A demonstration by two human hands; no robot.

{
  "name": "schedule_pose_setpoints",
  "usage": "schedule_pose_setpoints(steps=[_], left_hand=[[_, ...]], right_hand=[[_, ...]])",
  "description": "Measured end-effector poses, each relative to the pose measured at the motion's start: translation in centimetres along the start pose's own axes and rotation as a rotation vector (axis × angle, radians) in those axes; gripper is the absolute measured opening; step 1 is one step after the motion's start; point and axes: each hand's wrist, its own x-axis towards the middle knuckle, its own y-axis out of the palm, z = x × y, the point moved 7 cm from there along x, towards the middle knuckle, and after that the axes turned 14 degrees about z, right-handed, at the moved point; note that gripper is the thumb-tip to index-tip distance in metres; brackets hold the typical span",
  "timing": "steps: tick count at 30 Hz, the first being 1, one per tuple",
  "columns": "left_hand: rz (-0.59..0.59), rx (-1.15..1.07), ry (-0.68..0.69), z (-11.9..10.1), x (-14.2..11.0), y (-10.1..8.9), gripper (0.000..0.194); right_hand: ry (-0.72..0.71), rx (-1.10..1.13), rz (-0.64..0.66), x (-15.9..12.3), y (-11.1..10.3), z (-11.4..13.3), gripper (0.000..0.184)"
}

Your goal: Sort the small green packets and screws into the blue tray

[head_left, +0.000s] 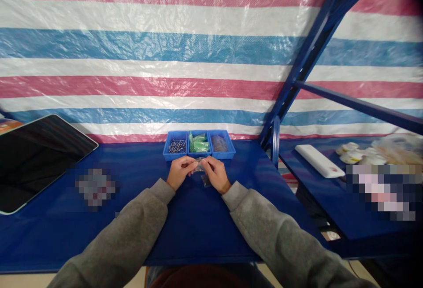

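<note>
My left hand point(180, 171) and my right hand point(215, 173) meet over the blue table, fingers closed on a small clear plastic bag point(199, 164) between them. What the bag contains is too small to make out. Below it, beside my right hand, a second small clear bag point(206, 181) shows on the table. Just beyond my hands stand three joined blue bins. The left bin point(176, 156) contains many small metal screws point(177, 146), the middle one green plastic packets point(199, 143), and the right one point(228, 154) a pile of clear plastic bags point(219, 144).
A large dark-screened tablet or monitor point(39, 160) lies at the left. Near it is a blurred-out item point(97, 189). A blue metal frame point(299, 65) rises on the right; past it, another blue table bears a white oblong device point(319, 161) and plastic-wrapped items. Striped sheeting point(148, 50) hangs behind.
</note>
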Motion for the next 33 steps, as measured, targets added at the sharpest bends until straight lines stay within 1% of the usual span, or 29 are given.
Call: schedule_pose_setpoints(steps=[3, 5, 7, 10, 13, 16, 18, 22, 24, 27, 33], left_hand=[[-0.039, -0.066, 0.002, -0.1, 0.1, -0.5, 0.028], [-0.078, -0.124, 0.002, 0.1, 0.1, -0.9, 0.035], [-0.092, -0.182, -0.006, 0.4, 0.2, -1.0, 0.039], [-0.062, -0.228, -0.025, 0.8, 0.3, -0.7, 0.037], [-0.026, -0.219, -0.041, 0.8, 0.3, -0.2, 0.037], [-0.003, -0.18, -0.049, 0.6, 0.2, 0.1, 0.039], [-0.009, -0.1, -0.031, 0.2, 0.1, 0.0, 0.033], [-0.089, 0.154, 0.084, -1.2, -0.3, -0.5, 0.038], [-0.084, 0.238, 0.126, -1.6, -0.4, -0.4, 0.03], [-0.046, 0.252, 0.118, -1.4, -0.4, 0.1, 0.022], [-0.078, 0.181, 0.089, -0.8, -0.5, -0.2, 0.024]], right_hand=[[-0.06, -0.018, -0.046, -0.2, -0.6, 0.5, 0.029], [-0.126, -0.067, -0.034, -0.3, -0.6, 1.0, 0.029], [-0.169, -0.124, -0.013, -0.4, -0.4, 1.4, 0.028], [-0.176, -0.167, 0.011, -0.4, 0.0, 1.4, 0.023], [-0.161, -0.173, 0.012, -0.3, 0.1, 1.4, 0.019], [-0.143, -0.177, 0.002, -0.2, -0.1, 1.6, 0.02], [-0.122, -0.163, -0.013, -0.2, -0.4, 1.6, 0.019], [-0.05, -0.103, -0.038, -0.2, -0.6, 1.0, 0.019], [-0.004, -0.063, -0.031, -0.1, -0.4, 0.4, 0.02], [0.033, -0.007, -0.007, -0.1, -0.1, -0.3, 0.023], [0.018, -0.01, 0.034, 0.0, 0.2, 0.0, 0.027]])
